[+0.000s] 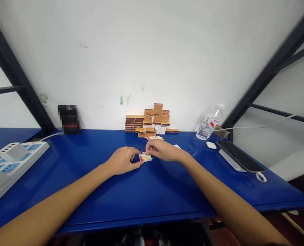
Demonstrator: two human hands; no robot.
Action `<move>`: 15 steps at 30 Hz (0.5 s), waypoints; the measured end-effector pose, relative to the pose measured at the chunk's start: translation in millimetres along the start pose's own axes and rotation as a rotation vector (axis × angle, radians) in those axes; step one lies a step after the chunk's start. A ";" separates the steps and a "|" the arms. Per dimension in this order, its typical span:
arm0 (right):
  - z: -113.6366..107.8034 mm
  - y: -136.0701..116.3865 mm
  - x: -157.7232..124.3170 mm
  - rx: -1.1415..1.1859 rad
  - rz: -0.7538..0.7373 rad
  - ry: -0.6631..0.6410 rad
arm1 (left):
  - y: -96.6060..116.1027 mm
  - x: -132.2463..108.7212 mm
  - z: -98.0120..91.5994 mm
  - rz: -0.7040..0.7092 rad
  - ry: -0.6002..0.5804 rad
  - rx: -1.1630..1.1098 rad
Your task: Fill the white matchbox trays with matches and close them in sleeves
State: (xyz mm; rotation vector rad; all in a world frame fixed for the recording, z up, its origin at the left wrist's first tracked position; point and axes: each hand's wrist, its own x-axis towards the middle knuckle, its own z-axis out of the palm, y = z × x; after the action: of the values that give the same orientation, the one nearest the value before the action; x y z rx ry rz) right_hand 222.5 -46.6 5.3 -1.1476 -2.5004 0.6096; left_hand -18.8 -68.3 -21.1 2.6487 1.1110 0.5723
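A small white matchbox tray (147, 159) rests on the blue table, with red-headed matches (143, 156) lying in it. My left hand (123, 160) grips the tray's left end between thumb and fingers. Just above the tray, my right hand (163, 150) is closed in a pinch on a thin match (143, 152), most of it hidden by the fingertips. A loose pile of matches (155, 138) lies right behind my right hand. Beyond it, orange-brown matchboxes (157, 119) are stacked against the wall, some upright and some flat.
On the right stand a tilted-looking water bottle (210, 122), a white earphone case (211, 145) and a phone (240, 156) on a white block. A power strip (18, 164) with plugs lies at the left, and a dark pouch (69, 119) leans by the wall.
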 end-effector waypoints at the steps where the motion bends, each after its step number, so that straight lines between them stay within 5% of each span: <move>1: 3.1 -1.0 -3.3 -0.040 -0.012 -0.001 | -0.5 0.2 0.0 0.001 -0.002 0.001; 6: 11.6 -2.9 -7.6 -0.191 -0.029 0.025 | -2.6 0.8 -0.2 0.005 -0.012 0.002; 15: -2.9 -0.1 -19.2 -0.069 0.046 -0.109 | -0.4 0.6 -1.8 -0.003 -0.031 -0.011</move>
State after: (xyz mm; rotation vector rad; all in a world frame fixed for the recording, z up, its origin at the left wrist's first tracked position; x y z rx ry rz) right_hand 235.8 -60.8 5.8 -1.2312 -2.6118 0.6175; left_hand -19.4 -67.5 -19.4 2.6367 1.1001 0.5329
